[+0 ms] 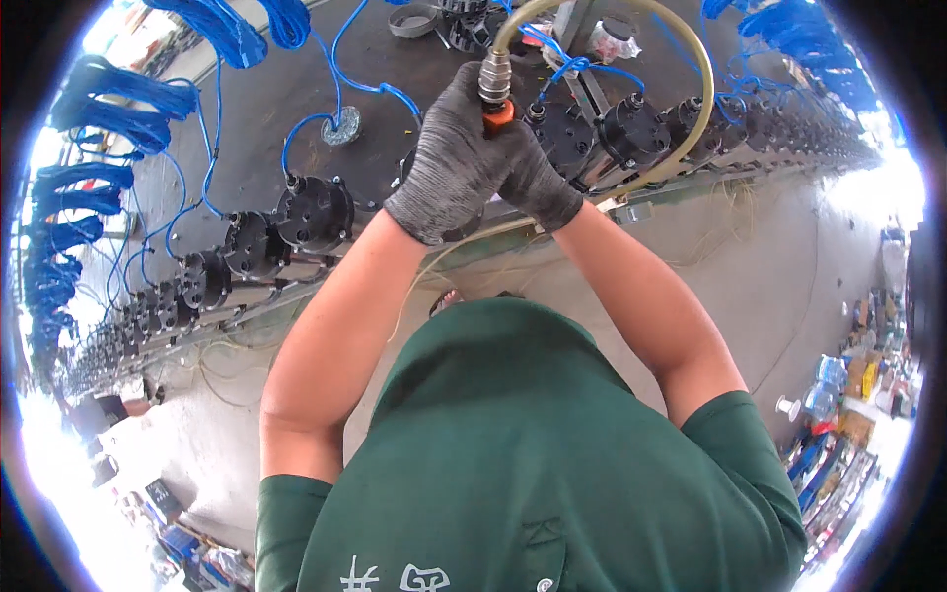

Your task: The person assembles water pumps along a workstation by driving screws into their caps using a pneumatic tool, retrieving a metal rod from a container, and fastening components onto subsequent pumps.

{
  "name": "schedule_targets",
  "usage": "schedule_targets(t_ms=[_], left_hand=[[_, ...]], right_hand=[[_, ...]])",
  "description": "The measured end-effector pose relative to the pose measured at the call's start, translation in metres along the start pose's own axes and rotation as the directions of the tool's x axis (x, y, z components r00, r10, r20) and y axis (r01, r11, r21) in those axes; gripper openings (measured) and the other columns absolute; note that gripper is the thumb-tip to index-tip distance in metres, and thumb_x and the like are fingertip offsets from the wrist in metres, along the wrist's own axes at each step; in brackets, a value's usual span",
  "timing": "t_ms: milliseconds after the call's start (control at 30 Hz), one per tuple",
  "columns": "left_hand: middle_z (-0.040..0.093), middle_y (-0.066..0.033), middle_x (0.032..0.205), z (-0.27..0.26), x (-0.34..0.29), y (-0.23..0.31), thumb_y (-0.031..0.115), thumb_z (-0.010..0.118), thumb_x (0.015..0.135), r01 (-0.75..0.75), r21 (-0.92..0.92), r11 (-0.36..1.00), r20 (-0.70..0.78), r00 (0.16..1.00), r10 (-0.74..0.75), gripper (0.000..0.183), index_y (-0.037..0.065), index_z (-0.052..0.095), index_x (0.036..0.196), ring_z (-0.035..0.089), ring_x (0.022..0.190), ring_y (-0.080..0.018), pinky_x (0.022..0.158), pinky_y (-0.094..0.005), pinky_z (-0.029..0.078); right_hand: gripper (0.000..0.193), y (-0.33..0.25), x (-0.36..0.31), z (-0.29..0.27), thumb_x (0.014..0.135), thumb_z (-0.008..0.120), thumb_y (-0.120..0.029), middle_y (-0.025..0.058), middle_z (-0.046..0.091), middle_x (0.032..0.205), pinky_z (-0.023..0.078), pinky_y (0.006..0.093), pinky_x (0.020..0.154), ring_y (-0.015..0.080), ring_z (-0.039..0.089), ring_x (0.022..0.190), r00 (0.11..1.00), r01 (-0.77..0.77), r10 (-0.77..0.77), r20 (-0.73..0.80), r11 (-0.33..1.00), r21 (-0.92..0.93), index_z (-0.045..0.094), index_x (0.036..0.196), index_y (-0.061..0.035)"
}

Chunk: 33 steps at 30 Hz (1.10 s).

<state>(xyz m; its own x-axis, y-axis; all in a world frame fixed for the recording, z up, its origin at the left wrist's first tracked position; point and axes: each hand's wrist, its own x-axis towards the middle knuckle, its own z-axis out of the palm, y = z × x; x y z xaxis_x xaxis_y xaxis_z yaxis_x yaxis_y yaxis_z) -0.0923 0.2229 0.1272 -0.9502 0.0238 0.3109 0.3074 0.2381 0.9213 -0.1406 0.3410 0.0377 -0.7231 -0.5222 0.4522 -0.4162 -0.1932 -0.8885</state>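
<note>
The metal coupling [495, 77] at the end of the yellowish hose [706, 74] serves as the reference for all positions. The hose-fed tool [498, 115] is located directly on the person's side of the coupling; only its orange end is exposed, and the remainder is concealed by the hands. Both hands wear grey gloves and are pressed together. The left hand [449, 163] wraps around the tool, with its upper fingers just beside the coupling. The right hand [538, 183] bears against the left hand, to the right of and nearer the person than the coupling; its finger closure is hidden and cannot be told. The hose rises from the coupling, arches to the right and loops back toward the person. Black-capped cylindrical units form a row on both sides: one unit [314, 212] sits left of the coupling, another [633, 130] sits right of it, each with a blue cable attached. The dark bench surface [261, 118] extends left of the coupling and carries a round silvery disc [341, 126]. A grey dish [412, 20] is positioned beyond and left of the coupling. Bundled blue cable [118, 104] is located farther left.
</note>
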Motion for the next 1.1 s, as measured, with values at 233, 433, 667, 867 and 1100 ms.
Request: schedule_targets(t_ms=[233,433,667,867,1100], left_hand=[[0.058,-0.0050,0.106,0.016,-0.012,0.002,0.002,0.072,0.085,-0.018,-0.178,0.984,-0.120,0.993,-0.003,0.043,0.003,0.052,0.123,0.056,0.099,-0.0152,0.093,-0.0315,0.049],[0.062,-0.0056,0.112,0.016,-0.021,0.012,0.004,0.074,0.086,0.044,-0.062,0.997,-0.089,0.995,-0.049,0.047,0.004,0.053,0.128,0.058,0.100,-0.0154,0.094,-0.0323,0.051],[0.063,-0.0061,0.112,0.047,-0.025,0.015,0.003,0.081,0.082,0.143,0.378,0.915,-0.429,0.903,0.036,0.055,0.005,0.054,0.130,0.061,0.100,-0.0148,0.093,-0.0308,0.053],[0.064,-0.0096,0.114,0.022,-0.045,-0.044,0.015,0.063,0.099,-0.235,0.182,0.955,-0.571,0.766,0.297,0.029,0.003,0.058,0.124,0.063,0.102,-0.0216,0.093,-0.0345,0.051],[0.063,-0.0126,0.125,0.013,-0.086,-0.111,0.027,0.066,0.088,-0.094,0.878,0.469,-0.113,0.911,0.396,0.038,0.013,0.064,0.123,0.055,0.124,-0.0360,0.102,-0.0534,0.044]], right_hand=[[0.039,0.000,0.003,-0.009,0.091,0.064,-0.018,0.0102,0.068,0.118,0.053,0.0400,0.100,0.0235,0.066,0.105,0.943,-0.332,0.289,0.166,0.848,0.413,0.060,0.128,-0.0049],[0.046,0.015,0.006,-0.022,0.080,0.079,-0.005,0.0021,0.069,0.115,0.052,0.0344,0.099,0.0135,0.063,0.107,0.934,-0.269,0.114,0.338,0.847,0.458,0.063,0.123,-0.0060],[0.038,0.024,0.011,-0.016,0.092,0.067,-0.032,0.0026,0.067,0.125,0.046,0.0365,0.109,0.0182,0.061,0.112,0.895,-0.250,0.077,0.439,0.902,0.352,0.062,0.126,-0.0163],[0.037,0.005,0.011,-0.026,0.091,0.073,-0.032,0.0031,0.070,0.123,0.048,0.0375,0.107,0.0201,0.064,0.115,0.879,-0.395,0.187,0.439,0.802,0.449,0.065,0.121,-0.0138],[0.053,0.029,0.015,-0.022,0.088,0.078,-0.032,0.0117,0.064,0.118,0.054,0.0503,0.093,0.0294,0.063,0.108,0.962,-0.104,0.032,0.273,0.961,0.257,0.054,0.130,-0.0110]])
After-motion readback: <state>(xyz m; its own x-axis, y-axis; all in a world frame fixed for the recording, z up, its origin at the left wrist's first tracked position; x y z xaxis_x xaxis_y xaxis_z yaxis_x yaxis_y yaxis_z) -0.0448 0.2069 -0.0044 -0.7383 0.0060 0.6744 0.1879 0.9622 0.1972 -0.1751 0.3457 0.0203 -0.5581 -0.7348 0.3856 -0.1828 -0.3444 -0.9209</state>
